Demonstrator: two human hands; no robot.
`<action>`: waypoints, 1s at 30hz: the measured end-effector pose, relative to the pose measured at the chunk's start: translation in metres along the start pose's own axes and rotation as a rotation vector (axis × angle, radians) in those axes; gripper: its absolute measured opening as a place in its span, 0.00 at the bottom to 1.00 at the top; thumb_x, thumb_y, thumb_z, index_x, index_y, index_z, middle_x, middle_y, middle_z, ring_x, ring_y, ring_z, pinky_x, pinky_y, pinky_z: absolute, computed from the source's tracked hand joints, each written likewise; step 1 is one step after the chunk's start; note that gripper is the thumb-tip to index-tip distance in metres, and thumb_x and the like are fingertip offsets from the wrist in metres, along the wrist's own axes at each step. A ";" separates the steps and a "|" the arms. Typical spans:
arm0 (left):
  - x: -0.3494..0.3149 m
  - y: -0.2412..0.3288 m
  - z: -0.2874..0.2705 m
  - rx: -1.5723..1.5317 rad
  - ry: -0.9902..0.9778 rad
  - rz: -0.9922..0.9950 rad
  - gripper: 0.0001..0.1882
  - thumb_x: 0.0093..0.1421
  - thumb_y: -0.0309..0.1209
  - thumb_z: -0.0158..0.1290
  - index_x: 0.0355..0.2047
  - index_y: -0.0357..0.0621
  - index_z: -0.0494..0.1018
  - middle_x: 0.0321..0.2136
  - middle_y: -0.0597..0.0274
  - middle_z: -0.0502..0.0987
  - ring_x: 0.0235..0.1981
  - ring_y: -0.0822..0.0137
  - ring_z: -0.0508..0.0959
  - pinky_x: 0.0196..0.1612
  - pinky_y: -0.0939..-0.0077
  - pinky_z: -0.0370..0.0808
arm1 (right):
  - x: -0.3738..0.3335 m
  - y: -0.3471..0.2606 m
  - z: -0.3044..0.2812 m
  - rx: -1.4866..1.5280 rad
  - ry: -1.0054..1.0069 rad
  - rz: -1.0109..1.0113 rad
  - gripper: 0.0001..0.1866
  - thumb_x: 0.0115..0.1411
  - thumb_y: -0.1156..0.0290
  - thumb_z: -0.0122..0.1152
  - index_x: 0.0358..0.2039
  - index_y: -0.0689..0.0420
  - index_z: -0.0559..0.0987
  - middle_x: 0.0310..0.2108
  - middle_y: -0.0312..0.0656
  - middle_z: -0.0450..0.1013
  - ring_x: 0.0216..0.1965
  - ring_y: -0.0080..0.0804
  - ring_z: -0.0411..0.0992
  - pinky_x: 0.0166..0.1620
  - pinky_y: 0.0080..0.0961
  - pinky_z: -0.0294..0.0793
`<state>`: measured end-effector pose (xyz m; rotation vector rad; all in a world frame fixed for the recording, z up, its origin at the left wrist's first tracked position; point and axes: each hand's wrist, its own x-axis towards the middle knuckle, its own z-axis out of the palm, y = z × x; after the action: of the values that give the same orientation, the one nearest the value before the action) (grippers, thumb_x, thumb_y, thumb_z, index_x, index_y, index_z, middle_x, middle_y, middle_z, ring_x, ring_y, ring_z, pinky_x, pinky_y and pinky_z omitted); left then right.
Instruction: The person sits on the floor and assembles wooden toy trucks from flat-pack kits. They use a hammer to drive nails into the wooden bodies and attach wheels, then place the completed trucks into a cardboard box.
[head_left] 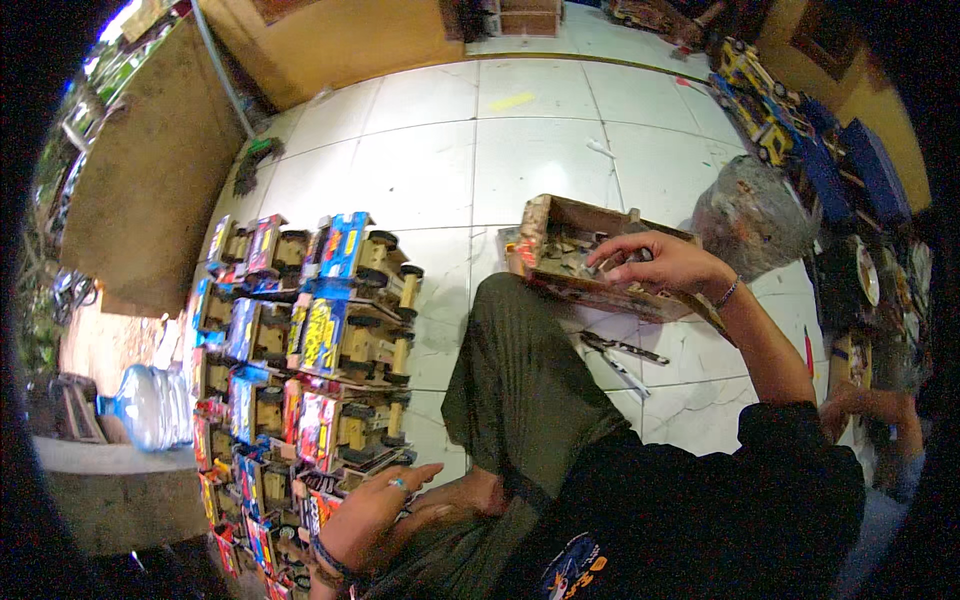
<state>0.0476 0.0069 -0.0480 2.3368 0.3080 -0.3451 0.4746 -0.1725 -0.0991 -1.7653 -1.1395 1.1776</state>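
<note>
My right hand is over a worn wooden box on the floor beyond my knee. Its fingers are pinched together around something small and greyish that I cannot make out. Small loose pieces lie inside the box, partly hidden by that hand. Down by my shin, my left hand rests with its index finger stretched out and a ring on one finger; I see nothing in it. Beside it, to the left, stand rows of wooden toy trucks with colourful printed sides and black wheels, several of them lying on their sides.
Two narrow strips or tools lie on the white tiles below the box. A grey stone-like lump sits right of it. Yellow and blue toy trucks line the far right. A clear water jug lies at left. Another person's arm shows at right.
</note>
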 end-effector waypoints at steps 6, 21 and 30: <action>0.001 0.017 -0.001 -0.346 0.218 -0.118 0.30 0.59 0.30 0.61 0.60 0.42 0.66 0.47 0.50 0.78 0.49 0.60 0.79 0.50 0.67 0.77 | 0.049 -0.054 0.079 0.027 -0.455 -0.238 0.21 0.59 0.63 0.68 0.49 0.59 0.74 0.36 0.36 0.78 0.41 0.21 0.75 0.45 0.22 0.73; -0.018 -0.026 0.035 -0.637 0.087 -0.343 0.29 0.59 0.22 0.59 0.60 0.39 0.64 0.46 0.55 0.78 0.49 0.67 0.78 0.53 0.72 0.75 | 0.013 0.020 0.077 -0.155 0.226 -0.179 0.12 0.63 0.66 0.59 0.44 0.58 0.77 0.39 0.41 0.78 0.41 0.29 0.76 0.47 0.27 0.74; 0.013 -0.016 0.021 -0.239 -0.231 -0.228 0.23 0.62 0.40 0.59 0.53 0.41 0.72 0.47 0.50 0.79 0.48 0.50 0.79 0.52 0.62 0.75 | -0.049 0.111 -0.028 -0.660 0.772 0.189 0.12 0.58 0.72 0.60 0.44 0.57 0.77 0.37 0.50 0.77 0.40 0.49 0.76 0.44 0.41 0.74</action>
<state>0.0512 0.0045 -0.0765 2.0083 0.4755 -0.6474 0.5221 -0.2600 -0.1741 -2.5379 -0.9253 0.1036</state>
